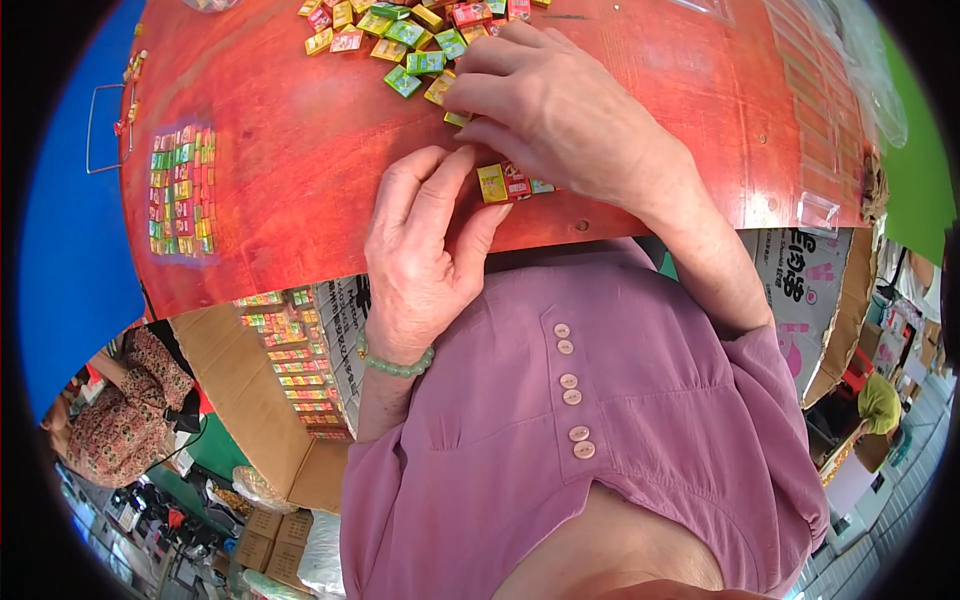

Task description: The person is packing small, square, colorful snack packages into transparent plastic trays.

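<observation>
A short row of small printed boxes [492, 184], yellow, red and pale green, lies near the table's front edge. My left hand [425, 240], wearing a green bead bracelet, rests by the row's left end, its thumb at the lower side and its index finger above, apart from each other. Reaching over the row, my right hand [555, 105] has its fingers spread at the near right side of a loose pile of small red, yellow and green boxes [405, 35]. The right fingertips partly cover some boxes there, and the hand hides the row's right end.
On the table's left lies a block of similar boxes in neat columns [182, 190]. Clear plastic trays [815, 110] are at the right. Below the front edge stands an open carton [250, 390] holding filled packs. Another person [125, 410] sits at the lower left.
</observation>
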Demonstrator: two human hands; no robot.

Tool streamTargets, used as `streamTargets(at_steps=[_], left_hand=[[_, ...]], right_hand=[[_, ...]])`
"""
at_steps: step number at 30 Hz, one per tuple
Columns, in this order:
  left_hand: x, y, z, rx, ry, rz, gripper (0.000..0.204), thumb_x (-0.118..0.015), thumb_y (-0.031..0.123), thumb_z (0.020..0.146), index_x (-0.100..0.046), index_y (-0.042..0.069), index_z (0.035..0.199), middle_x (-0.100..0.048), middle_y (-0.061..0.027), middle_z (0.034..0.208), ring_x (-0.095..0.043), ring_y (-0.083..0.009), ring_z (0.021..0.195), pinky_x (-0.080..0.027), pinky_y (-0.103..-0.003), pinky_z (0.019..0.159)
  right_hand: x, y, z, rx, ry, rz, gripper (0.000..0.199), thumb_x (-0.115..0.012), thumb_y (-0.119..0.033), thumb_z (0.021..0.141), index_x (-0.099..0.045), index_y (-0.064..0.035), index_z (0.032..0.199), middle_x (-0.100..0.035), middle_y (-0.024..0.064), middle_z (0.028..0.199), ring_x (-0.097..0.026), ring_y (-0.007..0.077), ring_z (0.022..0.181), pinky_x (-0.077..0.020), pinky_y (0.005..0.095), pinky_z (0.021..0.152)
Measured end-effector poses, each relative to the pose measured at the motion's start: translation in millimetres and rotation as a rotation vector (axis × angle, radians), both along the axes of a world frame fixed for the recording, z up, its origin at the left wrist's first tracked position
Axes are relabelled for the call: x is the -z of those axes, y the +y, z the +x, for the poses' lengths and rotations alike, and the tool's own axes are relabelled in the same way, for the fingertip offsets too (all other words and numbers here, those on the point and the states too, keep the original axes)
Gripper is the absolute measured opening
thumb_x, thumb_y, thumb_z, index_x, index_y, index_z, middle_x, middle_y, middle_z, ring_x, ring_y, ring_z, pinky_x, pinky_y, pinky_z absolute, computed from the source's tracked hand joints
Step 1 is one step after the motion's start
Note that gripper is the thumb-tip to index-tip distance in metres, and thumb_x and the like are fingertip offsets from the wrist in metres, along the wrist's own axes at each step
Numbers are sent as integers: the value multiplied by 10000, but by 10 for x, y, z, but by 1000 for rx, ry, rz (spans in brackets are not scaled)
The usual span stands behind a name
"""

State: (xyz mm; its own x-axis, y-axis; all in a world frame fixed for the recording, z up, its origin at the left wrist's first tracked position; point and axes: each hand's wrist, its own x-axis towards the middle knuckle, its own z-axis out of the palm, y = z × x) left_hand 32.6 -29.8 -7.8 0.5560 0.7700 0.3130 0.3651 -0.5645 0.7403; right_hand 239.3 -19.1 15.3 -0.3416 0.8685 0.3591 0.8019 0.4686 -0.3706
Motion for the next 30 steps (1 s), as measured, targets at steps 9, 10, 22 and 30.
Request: streamTargets(at_steps=[9,10,22,30], left_hand=[[13,88,-8,89,18,42,474,-823,73,800,-665,4,1243,-636,-161,1177,-630,-360,1029,-544,-442,881],[19,95,-10,105,17,85,476,-823,81,800,-663,8,1243,-633,-156,1177,-624,-360,1023,-542,-445,872],[-66,83,106,96,193,145,465,-850,119,784,-702,55,1220,-622,-122,1172,-627,-324,1026,-548,-429,824],[-39,125,96,127,173,144,409,-853,122,793,-733,52,1178,-606,-101,1105,-634,-273,901,-544,-398,753]], right_hand=[[62,40,-116,68,-111,21,116,-736,-146,838,-701,-77,925,-658,88,1002,-647,289,1035,-501,420,927],[57,29,-107,78,-113,-24,141,-759,-159,858,-687,-77,948,-641,85,1010,-634,294,1038,-488,429,931],[6,20,89,14,218,-215,207,-741,-60,868,-708,-40,1071,-643,111,1019,-664,300,949,-542,376,828],[79,-113,533,-327,440,336,227,-822,-73,863,-710,-21,1054,-687,97,1033,-663,243,1027,-521,350,882]])
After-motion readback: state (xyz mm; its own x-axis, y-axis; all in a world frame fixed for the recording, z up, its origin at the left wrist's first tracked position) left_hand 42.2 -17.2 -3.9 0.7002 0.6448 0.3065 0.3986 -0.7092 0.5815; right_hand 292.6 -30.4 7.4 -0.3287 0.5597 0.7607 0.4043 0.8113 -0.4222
